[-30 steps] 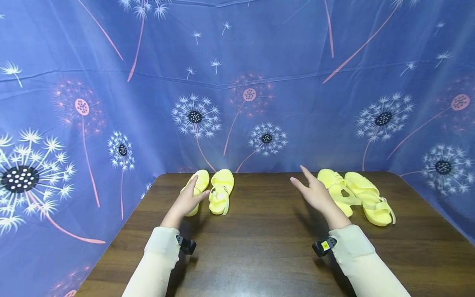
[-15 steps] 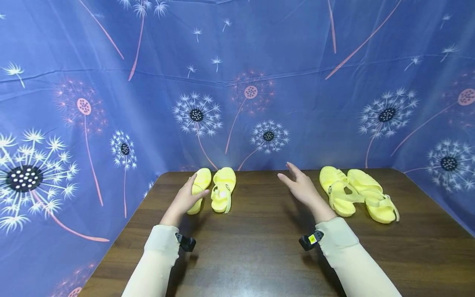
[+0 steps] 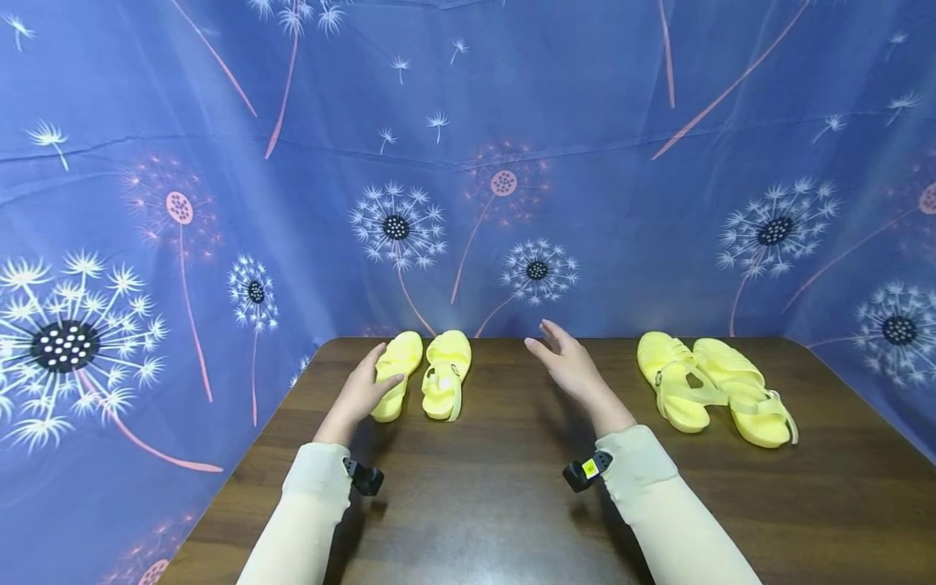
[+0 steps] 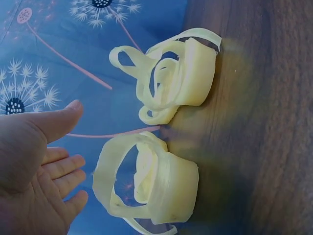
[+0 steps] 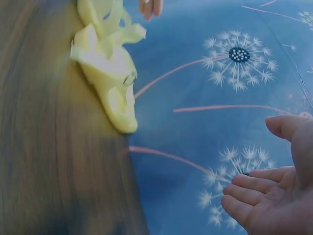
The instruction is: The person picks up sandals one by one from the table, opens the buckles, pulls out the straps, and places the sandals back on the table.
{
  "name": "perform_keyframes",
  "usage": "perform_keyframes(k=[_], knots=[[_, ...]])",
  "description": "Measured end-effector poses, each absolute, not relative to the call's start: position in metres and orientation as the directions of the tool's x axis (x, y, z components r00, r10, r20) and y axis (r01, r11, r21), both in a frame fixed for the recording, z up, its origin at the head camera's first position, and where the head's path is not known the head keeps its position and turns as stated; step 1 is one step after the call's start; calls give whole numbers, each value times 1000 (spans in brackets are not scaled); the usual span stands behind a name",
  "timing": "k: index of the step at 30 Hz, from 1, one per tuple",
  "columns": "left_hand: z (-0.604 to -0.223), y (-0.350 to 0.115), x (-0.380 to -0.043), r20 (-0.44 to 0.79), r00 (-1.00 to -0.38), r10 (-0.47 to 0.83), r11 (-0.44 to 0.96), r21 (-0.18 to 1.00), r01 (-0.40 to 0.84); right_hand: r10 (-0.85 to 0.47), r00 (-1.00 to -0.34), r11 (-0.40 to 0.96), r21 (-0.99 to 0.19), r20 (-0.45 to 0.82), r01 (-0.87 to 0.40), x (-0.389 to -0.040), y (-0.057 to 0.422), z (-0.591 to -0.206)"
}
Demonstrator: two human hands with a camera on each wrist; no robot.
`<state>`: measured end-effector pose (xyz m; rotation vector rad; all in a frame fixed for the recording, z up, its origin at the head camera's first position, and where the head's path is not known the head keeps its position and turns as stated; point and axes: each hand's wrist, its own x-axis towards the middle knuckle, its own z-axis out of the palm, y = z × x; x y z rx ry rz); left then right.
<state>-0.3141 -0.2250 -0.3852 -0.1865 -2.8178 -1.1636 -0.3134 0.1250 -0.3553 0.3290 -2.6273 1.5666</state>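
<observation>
Two yellow strapped sandals stand side by side at the table's far left; the head view shows the left one (image 3: 398, 361) and the right one (image 3: 443, 378). My left hand (image 3: 360, 396), fingers extended and thumb apart, hovers over the left sandal's outer side, overlapping it in that view. In the left wrist view this open palm (image 4: 39, 171) is beside the sandals' heel ends (image 4: 178, 188), with a gap between. My right hand (image 3: 570, 370) is held in the air right of this pair, fingers loosely straight and holding nothing. The right wrist view shows its palm (image 5: 269, 196) apart from a sandal (image 5: 110, 63).
A second pair of yellow sandals (image 3: 746, 398) lies at the far right of the brown wooden table (image 3: 483, 496), angled and close together. Behind the table hangs a blue dandelion-print cloth (image 3: 614, 211). Each wrist wears a small black camera (image 3: 582, 471).
My right hand has moved left, away from the right-hand sandals and toward the left pair. My left hand has barely moved. The head view has shifted slightly.
</observation>
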Motion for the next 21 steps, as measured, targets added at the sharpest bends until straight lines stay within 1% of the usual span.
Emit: perform_keyframes(k=[8,14,21], knots=[[-387,-232,-313,117,-992,52,680,723,121,-161,-979,324,-931,123,-170,-313,93,-352],[-392,-236,-314,123,-991,54,672,729,127,-166,-976,257,-949,144,-184,-312,65,-350],[-394,-241,-315,119,-992,38,664,739,114,-147,-977,212,-960,151,-181,-311,40,-345]])
